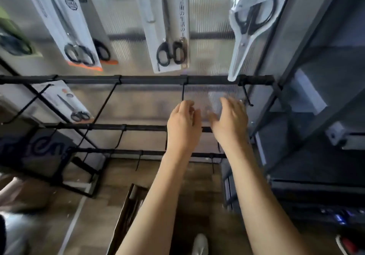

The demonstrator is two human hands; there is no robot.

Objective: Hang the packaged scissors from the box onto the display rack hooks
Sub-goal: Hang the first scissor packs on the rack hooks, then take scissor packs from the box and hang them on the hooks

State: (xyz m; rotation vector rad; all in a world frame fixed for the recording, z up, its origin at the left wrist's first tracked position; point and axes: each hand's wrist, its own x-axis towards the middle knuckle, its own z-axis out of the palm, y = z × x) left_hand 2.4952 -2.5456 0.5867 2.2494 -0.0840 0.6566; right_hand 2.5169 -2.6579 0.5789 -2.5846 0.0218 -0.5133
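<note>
- We raise both hands in front of the display rack (138, 80), at the level just under its upper black crossbar, with neither hand carrying a pack.
- Our left hand (182, 125) sits loosely curled, its fingers (187, 106) bent towards the tip of a black hook (183, 92) that hangs from the bar directly above; blur keeps us from saying whether skin meets metal.
- Our right hand (230, 118) is spread open and empty, palm turned towards the left one, with a bare gap between them.
- A second hook (246, 94) juts down just to the right of our right hand and carries nothing.
- The nearest hung pack of scissors (169, 29) dangles from the row above, straight up from our left hand, its long axis near vertical and handles lowest.
- A clear-sleeved pair (249, 27) hangs above our right hand, tilted, its tip overlapping the crossbar.
- More packs hang to the left: a white card (63, 23) on the top row and a smaller one (67, 104) on the row below.
- The box (130, 209) stands on the floor, down between our forearms and slightly left; only an edge and flap show, its contents hidden.
- We judge the next move runs downward to that box, and our left hand lies nearer it.
</note>
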